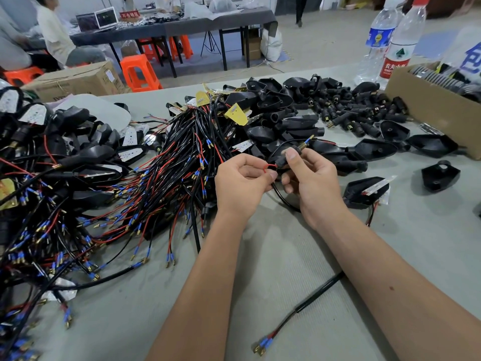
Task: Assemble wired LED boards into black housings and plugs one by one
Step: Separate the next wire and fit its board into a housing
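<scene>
My left hand [242,182] pinches a thin red wire [269,166] between thumb and forefinger. My right hand [311,178] grips a black plug [291,153] with a brass threaded tip and a blue-tipped wire poking out its far end. A black sheathed cable [282,198] loops down between both hands. To the left lies a big tangle of red and black wired LED boards [166,178]. Black housings [276,121] are heaped behind my hands, and loose black plugs [346,110] lie further right. One housing with a board in it [365,192] rests right of my right hand.
A cardboard box [426,110] stands at the right edge with two water bottles [390,40] behind it. A spare cable with blue terminals [299,311] lies on the grey mat under my right forearm. Orange stools, boxes and a seated person are beyond the table.
</scene>
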Demonstrator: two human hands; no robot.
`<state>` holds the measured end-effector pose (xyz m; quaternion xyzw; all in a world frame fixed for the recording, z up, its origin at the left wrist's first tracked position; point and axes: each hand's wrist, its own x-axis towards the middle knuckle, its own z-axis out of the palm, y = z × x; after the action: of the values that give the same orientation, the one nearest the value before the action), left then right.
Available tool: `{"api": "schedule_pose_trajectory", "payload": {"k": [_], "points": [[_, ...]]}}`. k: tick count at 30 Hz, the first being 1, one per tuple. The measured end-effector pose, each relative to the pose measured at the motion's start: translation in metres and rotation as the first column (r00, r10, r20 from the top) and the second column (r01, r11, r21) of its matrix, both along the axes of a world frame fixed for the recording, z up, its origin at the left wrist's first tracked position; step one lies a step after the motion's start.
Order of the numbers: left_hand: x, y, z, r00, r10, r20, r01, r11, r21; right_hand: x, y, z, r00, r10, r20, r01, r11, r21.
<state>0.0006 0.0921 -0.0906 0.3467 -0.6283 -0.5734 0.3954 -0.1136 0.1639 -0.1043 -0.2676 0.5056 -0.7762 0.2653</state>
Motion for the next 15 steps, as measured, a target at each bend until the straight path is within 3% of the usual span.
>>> {"api": "schedule_pose_trajectory", "payload": {"k": [5,10,15], "points": [[-0.0028,0.0000,-0.0021,0.997,0.036,0.062,-0.030,0.995,-0.096,0.0005,-0.0002,-0.0004,1.000,0.003,-0.007,-0.003,1.000,-0.006],[0.0020,-0.0028,0.0002,0.997,-0.083,-0.011,0.083,0.997,-0.001,0.0014,0.0008,0.0013,0.999,-0.040,0.007,0.040,0.999,-0.019],[-0.0015,0.0022,-0.0007,1.000,0.007,-0.029,-0.007,1.000,0.004,0.0021,0.0019,0.0022,1.000,0.028,0.011,-0.028,1.000,0.009]]}}
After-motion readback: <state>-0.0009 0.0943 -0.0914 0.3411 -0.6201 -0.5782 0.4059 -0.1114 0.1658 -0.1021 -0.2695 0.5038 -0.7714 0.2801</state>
